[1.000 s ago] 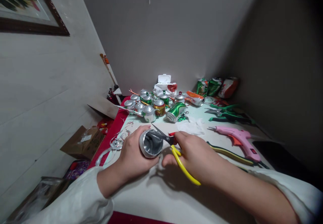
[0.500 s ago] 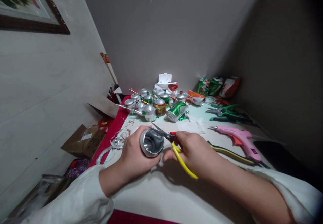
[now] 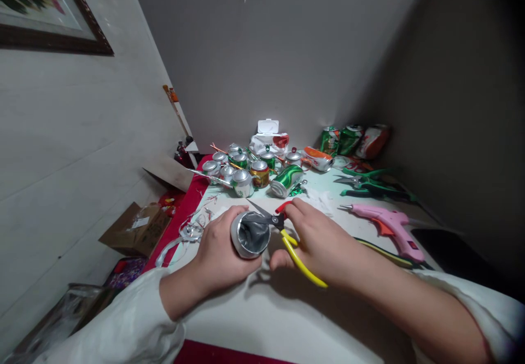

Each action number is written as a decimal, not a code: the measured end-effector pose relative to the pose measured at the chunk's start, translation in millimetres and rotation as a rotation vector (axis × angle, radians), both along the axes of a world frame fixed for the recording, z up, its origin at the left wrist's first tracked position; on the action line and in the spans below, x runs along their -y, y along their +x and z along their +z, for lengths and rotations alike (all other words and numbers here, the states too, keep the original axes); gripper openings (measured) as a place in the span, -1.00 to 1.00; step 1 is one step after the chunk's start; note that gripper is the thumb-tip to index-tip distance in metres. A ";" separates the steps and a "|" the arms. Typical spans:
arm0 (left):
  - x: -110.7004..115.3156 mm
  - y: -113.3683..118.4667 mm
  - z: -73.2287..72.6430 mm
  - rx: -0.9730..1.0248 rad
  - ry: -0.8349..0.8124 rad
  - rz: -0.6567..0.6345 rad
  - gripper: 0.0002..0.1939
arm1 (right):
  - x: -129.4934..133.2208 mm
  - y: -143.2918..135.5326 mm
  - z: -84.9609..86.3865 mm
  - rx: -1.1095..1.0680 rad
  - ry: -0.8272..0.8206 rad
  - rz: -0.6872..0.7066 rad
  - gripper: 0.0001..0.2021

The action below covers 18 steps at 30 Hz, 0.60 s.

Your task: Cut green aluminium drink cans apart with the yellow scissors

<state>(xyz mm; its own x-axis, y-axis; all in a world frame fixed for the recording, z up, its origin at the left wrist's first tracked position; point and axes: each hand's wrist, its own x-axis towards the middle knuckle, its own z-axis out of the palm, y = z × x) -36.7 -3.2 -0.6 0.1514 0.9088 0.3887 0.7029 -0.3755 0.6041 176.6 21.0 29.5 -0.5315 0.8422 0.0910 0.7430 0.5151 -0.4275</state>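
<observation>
My left hand [image 3: 223,243] is wrapped round a cut-open aluminium can [image 3: 250,246], its open silver mouth tilted up toward me. Scissors [image 3: 301,263] with yellow and red handles are in my right hand [image 3: 315,241], the thumb held apart below. Their dark blades are spread at the can's far rim, one blade reaching over the opening and the other pointing up outside it. Behind the can stand several small pots [image 3: 243,182] made from cans, and a green can [image 3: 287,180] lies on its side.
A pink glue gun [image 3: 383,221], yellow-and-black-handled pliers [image 3: 383,250] and green-handled cutters [image 3: 365,180] lie to the right. Metal strips [image 3: 191,232] are at left. More cans [image 3: 351,139] and a wipes pack [image 3: 269,142] stand at the back; a cardboard box [image 3: 137,227] is beside the table.
The scissors' blades have spread wider and one now reaches over the can's mouth. My right hand has opened the handles and shifted slightly right; the can has moved slightly right.
</observation>
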 end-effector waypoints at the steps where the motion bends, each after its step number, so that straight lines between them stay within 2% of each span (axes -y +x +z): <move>1: -0.1 0.2 -0.1 0.000 -0.009 0.006 -0.33 | -0.1 -0.6 -1.1 0.008 -0.001 -0.012 -0.20; 9: 2.1 2.0 -0.7 0.037 0.009 -0.014 -0.37 | 0.5 -2.0 -2.8 0.036 0.015 -0.013 -0.31; 18: 2.6 2.8 3.2 0.028 -0.013 -0.056 -0.43 | -2.1 -1.3 -5.9 0.129 0.095 -0.007 -0.32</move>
